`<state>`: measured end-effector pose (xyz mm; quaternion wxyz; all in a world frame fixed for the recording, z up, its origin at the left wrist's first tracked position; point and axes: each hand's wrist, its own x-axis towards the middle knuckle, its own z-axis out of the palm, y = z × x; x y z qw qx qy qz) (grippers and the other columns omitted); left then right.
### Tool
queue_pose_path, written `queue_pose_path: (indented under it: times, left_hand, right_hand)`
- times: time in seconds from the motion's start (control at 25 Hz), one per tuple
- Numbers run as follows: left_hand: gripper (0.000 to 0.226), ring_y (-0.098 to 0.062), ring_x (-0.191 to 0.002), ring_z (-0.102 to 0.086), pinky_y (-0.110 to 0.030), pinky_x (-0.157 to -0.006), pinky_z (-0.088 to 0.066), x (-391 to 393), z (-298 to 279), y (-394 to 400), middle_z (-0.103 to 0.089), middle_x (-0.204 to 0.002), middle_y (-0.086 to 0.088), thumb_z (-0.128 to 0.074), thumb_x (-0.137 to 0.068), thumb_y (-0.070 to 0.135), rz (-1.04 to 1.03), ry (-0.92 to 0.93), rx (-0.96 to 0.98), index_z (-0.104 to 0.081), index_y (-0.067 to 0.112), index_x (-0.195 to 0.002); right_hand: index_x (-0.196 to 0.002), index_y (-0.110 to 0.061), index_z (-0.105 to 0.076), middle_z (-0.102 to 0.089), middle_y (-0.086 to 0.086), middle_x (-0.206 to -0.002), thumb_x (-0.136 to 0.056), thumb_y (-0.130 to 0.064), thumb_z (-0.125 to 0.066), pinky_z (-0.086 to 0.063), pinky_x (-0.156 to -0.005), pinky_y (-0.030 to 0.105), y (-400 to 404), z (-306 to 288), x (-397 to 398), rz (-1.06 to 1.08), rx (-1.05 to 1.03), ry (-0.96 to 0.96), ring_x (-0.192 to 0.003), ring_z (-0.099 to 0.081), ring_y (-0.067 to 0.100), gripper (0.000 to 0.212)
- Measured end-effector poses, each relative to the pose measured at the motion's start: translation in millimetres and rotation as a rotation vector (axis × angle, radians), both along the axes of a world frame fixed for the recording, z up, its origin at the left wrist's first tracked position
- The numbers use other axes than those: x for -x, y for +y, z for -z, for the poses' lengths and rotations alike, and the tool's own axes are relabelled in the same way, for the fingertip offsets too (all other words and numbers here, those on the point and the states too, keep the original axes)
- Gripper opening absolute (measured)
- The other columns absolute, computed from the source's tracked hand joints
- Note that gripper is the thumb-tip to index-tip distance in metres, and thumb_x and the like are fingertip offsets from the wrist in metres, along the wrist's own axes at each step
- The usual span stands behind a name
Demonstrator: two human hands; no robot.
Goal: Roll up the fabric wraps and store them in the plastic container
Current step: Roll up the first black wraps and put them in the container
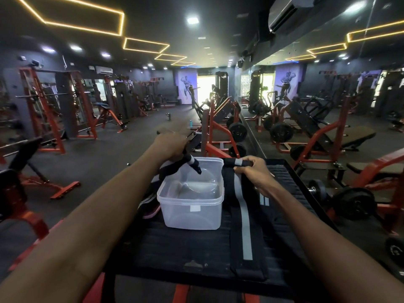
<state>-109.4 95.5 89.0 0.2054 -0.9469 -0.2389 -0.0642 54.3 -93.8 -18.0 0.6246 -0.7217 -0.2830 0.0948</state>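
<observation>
Left hand [171, 145] grips a limp wrap [192, 164] at the tub's [190, 206] eleven o'clock, right hand's [249, 169] fingers clamp the floppy second wrap's [242, 206] rolled end — soft, light, best pinched at the roll.

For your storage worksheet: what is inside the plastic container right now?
No rolled wrap lies in the container; its clear floor shows. Only the loose end of the wrap gripped by the left hand hangs over its rim. The near wall blurs the bottom front.

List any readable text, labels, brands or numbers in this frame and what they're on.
None readable.
Plastic container: small white label on its front, blank or too blurred to tell.
Weight plates: faint markings, too blurred to read.
Wall poster: a figure, no legible words.
</observation>
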Motion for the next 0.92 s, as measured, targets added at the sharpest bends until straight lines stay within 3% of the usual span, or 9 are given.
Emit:
queue_pose_path:
  times: [0.32,0.48,0.6,0.76,0.84,0.92]
  left_hand:
    - [0.024,-0.033,-0.099,-0.064,-0.035,-0.066,-0.041,10,-59,-41,-0.064,-0.109,-0.013,-0.058,-0.092,0.027,0.132,-0.08,-0.14,-0.066,0.014,-0.109]
    - [0.03,-0.028,-0.079,-0.057,-0.035,-0.06,-0.039,3,-74,-75,-0.064,-0.1,-0.01,-0.064,-0.092,0.038,0.173,-0.13,-0.112,-0.067,0.011,-0.104]
    - [0.029,-0.025,-0.079,-0.053,-0.035,-0.065,-0.043,3,-92,-109,-0.06,-0.099,-0.009,-0.065,-0.091,0.037,0.228,-0.162,0.023,-0.068,0.012,-0.105]
    - [0.024,-0.026,-0.084,-0.055,-0.032,-0.07,-0.044,1,-126,-155,-0.055,-0.102,-0.008,-0.055,-0.095,0.018,0.374,-0.167,0.194,-0.066,0.012,-0.115]
    - [0.023,-0.025,-0.085,-0.056,-0.03,-0.067,-0.042,-3,-137,-173,-0.059,-0.099,-0.007,-0.047,-0.094,0.01,0.446,-0.158,0.214,-0.066,0.014,-0.106]
    - [0.019,-0.023,-0.077,-0.058,-0.028,-0.059,-0.044,-12,-135,-181,-0.062,-0.09,-0.005,-0.046,-0.093,0.007,0.49,-0.181,0.281,-0.062,0.017,-0.089]
  right_hand:
    - [-0.092,-0.006,-0.069,-0.07,0.011,-0.087,-0.079,-0.001,-0.074,-0.054,-0.076,0.037,0,-1,2,0.001,0.05,-0.078,-0.079,-0.064,0.019,0.015]
    - [-0.095,-0.006,-0.069,-0.068,0.008,-0.088,-0.082,-0.004,-0.073,-0.05,-0.073,0.03,-1,-5,5,-0.024,0.062,-0.13,-0.079,-0.062,0.016,0.013]
    - [-0.089,-0.01,-0.067,-0.064,0.005,-0.081,-0.086,-0.012,-0.072,-0.046,-0.066,0.028,-7,-5,2,-0.043,0.068,-0.144,-0.073,-0.06,0.015,0.006]
    - [-0.085,-0.009,-0.066,-0.06,0.001,-0.07,-0.088,-0.018,-0.072,-0.043,-0.063,0.029,-18,-5,2,-0.039,-0.004,-0.1,-0.069,-0.06,0.018,0.011]
    - [-0.081,-0.007,-0.063,-0.066,0.0,-0.067,-0.092,-0.011,-0.064,-0.048,-0.067,0.028,-26,-6,4,-0.015,-0.094,-0.026,-0.078,-0.071,0.021,0.011]
    - [-0.086,-0.003,-0.064,-0.073,0.007,-0.077,-0.092,-0.006,-0.061,-0.051,-0.07,0.029,-32,-6,4,-0.009,-0.145,0.062,-0.086,-0.072,0.026,0.007]
